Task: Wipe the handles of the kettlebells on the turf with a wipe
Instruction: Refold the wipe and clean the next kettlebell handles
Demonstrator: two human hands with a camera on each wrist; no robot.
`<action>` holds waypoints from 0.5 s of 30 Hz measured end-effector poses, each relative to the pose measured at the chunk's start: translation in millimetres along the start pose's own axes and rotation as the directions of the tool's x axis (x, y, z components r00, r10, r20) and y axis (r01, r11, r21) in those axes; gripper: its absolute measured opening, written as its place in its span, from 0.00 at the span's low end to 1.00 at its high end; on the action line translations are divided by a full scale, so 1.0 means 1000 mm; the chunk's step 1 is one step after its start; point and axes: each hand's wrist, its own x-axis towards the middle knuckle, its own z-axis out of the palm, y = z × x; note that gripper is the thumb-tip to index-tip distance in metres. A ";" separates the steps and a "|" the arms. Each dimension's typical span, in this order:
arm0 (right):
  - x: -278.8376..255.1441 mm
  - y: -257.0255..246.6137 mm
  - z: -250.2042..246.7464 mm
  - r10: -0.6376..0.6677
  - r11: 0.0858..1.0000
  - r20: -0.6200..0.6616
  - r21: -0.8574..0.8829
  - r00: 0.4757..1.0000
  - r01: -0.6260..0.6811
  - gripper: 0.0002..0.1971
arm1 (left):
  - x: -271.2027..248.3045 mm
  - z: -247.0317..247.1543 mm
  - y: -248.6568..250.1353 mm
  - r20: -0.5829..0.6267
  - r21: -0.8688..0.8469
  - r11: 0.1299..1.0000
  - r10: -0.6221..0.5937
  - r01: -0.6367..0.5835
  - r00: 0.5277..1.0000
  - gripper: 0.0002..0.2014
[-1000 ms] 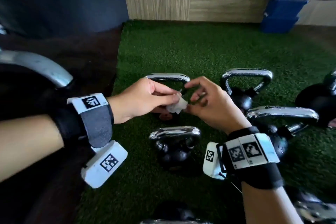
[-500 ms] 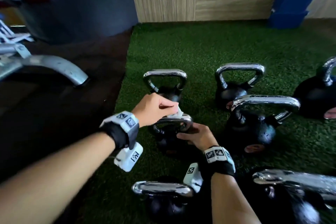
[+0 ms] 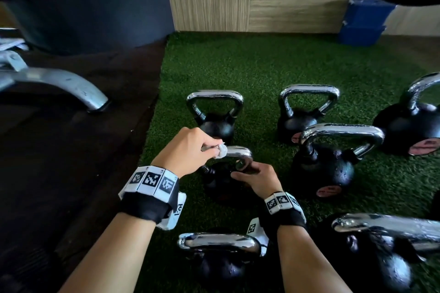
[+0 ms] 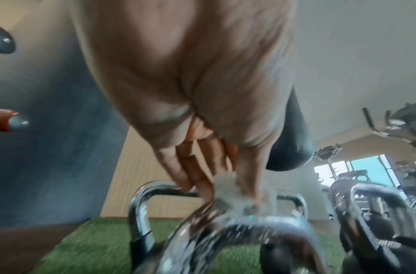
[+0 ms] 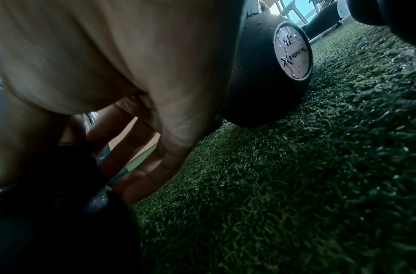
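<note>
A small black kettlebell with a chrome handle (image 3: 240,152) stands on the green turf (image 3: 262,66), just in front of me. My left hand (image 3: 214,147) pinches a crumpled white wipe (image 3: 221,151) and presses it onto the left part of that handle. The left wrist view shows the wipe (image 4: 228,187) between thumb and fingers of the left hand (image 4: 209,189) on the wet chrome handle (image 4: 260,224). My right hand (image 3: 247,173) holds the same kettlebell low at the handle's right foot. In the right wrist view its fingers (image 5: 141,166) lie along the black body (image 5: 61,222).
Several more chrome-handled kettlebells surround this one: one right behind (image 3: 215,126), a bigger one to the right (image 3: 326,166), one close below my wrists (image 3: 221,266). Dark rubber floor (image 3: 71,162) and a metal machine foot (image 3: 71,85) lie left. Blue bins (image 3: 364,24) stand far right.
A second ago both hands held the wipe in the air. The left hand has brought it down onto the small kettlebell's handle, and the right hand has dropped to hold that kettlebell.
</note>
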 end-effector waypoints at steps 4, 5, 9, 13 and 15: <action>0.001 0.002 0.001 -0.009 1.000 -0.025 -0.010 1.000 0.008 0.10 | 0.000 -0.010 -0.003 0.011 0.034 0.995 -0.089 0.089 0.996 0.12; 0.001 0.003 0.001 -0.004 1.000 -0.025 -0.009 1.000 0.003 0.10 | -0.001 -0.014 -0.006 0.021 0.039 0.992 -0.122 0.122 0.992 0.12; 0.004 0.007 0.001 0.004 1.000 -0.017 -0.009 1.000 -0.004 0.10 | -0.004 -0.019 -0.016 0.048 0.069 0.987 -0.148 0.145 0.988 0.12; 0.008 0.010 0.000 -0.010 1.000 0.001 0.000 1.000 0.010 0.13 | -0.007 -0.015 -0.033 0.050 0.006 0.986 -0.169 0.169 0.984 0.13; 0.008 0.010 0.000 -0.006 1.000 0.005 0.006 1.000 0.006 0.15 | -0.011 -0.012 -0.048 0.092 -0.095 0.968 -0.222 0.230 0.971 0.13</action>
